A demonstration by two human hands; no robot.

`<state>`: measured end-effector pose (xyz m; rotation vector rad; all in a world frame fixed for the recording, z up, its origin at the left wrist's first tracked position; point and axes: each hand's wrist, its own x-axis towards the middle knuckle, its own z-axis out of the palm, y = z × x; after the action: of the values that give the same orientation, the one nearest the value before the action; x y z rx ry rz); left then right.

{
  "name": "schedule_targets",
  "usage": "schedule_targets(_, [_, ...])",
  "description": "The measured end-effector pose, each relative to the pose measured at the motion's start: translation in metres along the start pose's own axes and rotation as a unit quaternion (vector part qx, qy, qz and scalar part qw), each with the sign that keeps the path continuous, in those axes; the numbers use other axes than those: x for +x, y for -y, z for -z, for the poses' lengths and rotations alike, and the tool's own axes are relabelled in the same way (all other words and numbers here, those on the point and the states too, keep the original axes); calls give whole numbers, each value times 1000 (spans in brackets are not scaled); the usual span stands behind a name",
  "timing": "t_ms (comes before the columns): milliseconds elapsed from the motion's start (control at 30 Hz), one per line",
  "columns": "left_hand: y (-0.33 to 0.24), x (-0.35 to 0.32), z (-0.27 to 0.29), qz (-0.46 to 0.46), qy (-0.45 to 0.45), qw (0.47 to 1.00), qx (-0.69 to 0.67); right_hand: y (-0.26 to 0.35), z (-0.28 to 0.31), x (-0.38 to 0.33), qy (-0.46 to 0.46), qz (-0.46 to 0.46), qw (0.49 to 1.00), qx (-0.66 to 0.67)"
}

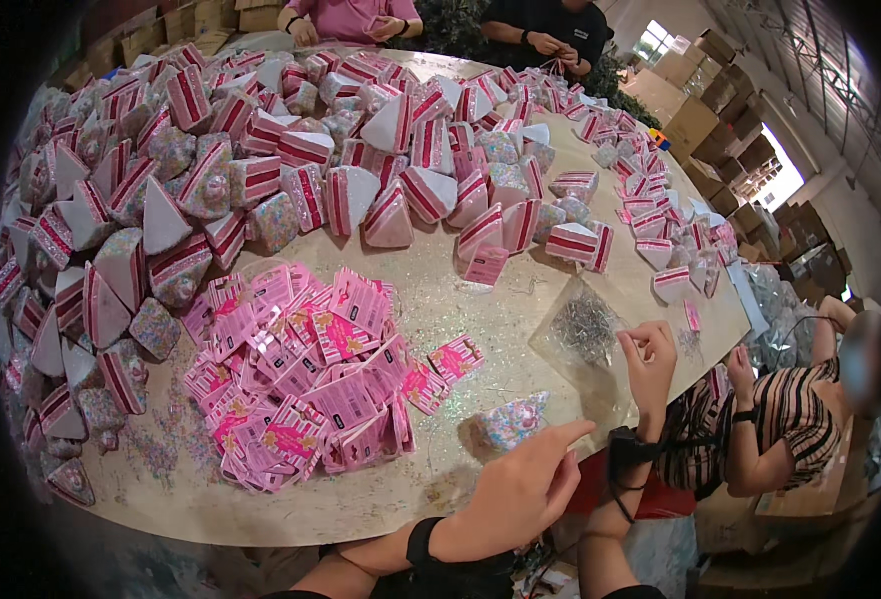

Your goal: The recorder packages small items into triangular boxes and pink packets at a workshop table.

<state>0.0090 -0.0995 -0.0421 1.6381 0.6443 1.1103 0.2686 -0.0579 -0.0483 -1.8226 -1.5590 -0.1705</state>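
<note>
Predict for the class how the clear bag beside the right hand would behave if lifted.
The clear bag would probably flop, as its film looks thin and creased. The silvery bits heaped at its middle look loose, so they would likely shift.

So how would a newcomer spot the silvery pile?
On the pale table, find the heap of pink cards. To its right, beside the right hand, sits the silvery pile. Unlike the cards and cake-slice shapes, it's thin slivers in or on clear plastic.

Glare burning out the bright opening [782, 180] at right, soft light across the tabletop [440, 309], edges bowing into blackness!
</note>
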Motion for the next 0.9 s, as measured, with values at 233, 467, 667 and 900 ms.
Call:
schedule_targets(233, [0, 0, 0, -41, -44, 998, 17, -12, -5, -23, -22, -39, 963, 264])
schedule_targets(467, [1, -6, 1, 115, -10, 972, -203, 31, 4, -40, -16, -44, 925, 377])
schedule_targets(667, [11, -8, -10, 30, -96, 965, -243, 75, 15, -64, 15, -1, 872, 490])
schedule_targets(900, [12, -8, -11, -50, -109, 982, -148, 98, 11, -81, 65, 45, 867, 493])
